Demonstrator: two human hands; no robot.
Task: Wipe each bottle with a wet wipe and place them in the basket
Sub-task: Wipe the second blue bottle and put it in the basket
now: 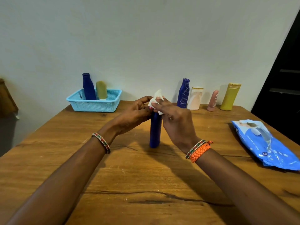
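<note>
A dark blue bottle (pixel 155 132) stands upright in the middle of the wooden table (pixel 129 184). My left hand (pixel 134 116) grips its top from the left. My right hand (pixel 175 120) holds a white wet wipe (pixel 156 99) against the bottle's top from the right. The light blue basket (pixel 94 104) at the back left holds a blue bottle (pixel 88 86) and an olive bottle (pixel 101 90). Along the back right stand a scribbled blue bottle (pixel 183 93), a white bottle (pixel 195 98), a pink bottle (pixel 213 100) and a yellow bottle (pixel 230 96).
A blue pack of wet wipes (pixel 266 143) lies at the table's right edge. A white wall rises behind the table. A dark doorway (pixel 285 78) is at the far right, and a brown object (pixel 6 98) sits off the table's left side.
</note>
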